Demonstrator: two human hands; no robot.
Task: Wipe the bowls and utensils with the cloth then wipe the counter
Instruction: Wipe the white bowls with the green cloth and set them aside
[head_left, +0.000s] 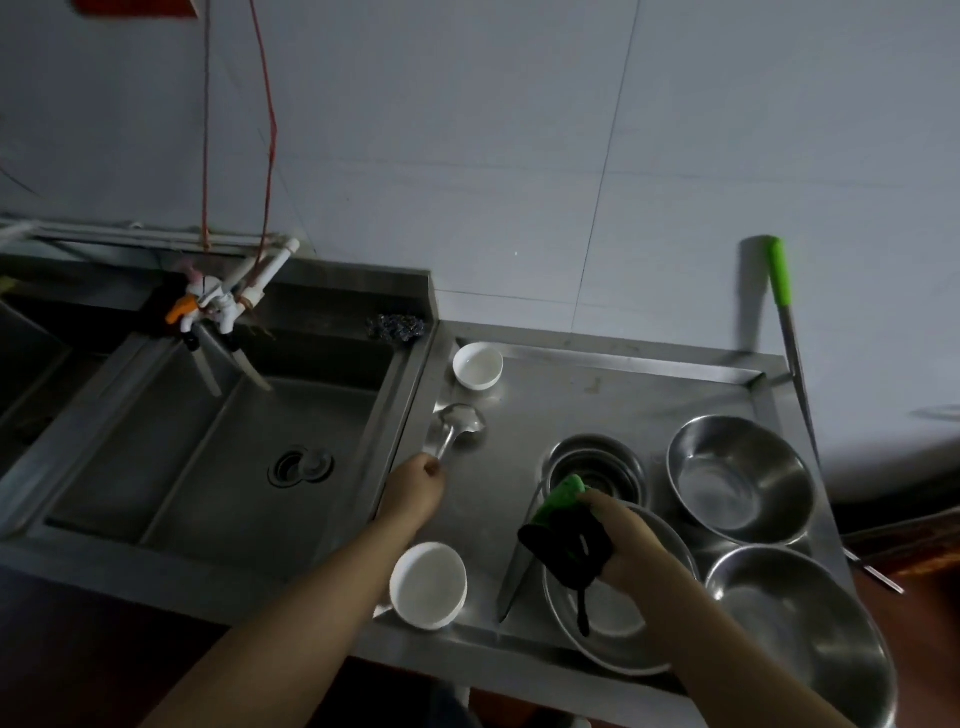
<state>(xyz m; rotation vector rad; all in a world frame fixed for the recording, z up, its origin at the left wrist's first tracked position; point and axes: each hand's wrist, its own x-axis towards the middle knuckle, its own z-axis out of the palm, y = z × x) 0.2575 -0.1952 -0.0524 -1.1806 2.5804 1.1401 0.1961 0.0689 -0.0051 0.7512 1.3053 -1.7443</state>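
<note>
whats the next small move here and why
Probably bring the green-and-black cloth in the right hand over to the steel ladle. The left hand already has a grip on its handle, with its scoop resting on the steel counter, and the cloth is apart from it.

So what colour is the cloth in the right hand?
The crumpled cloth is green and black, gripped by the right hand; head view.

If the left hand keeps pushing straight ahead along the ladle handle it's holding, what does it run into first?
The left hand points up the counter along the ladle. Going on, it would meet the ladle's own bowl first, then probably the small white bowl near the back rim. Depth is hard to judge, so it might pass just beside that bowl.
</note>
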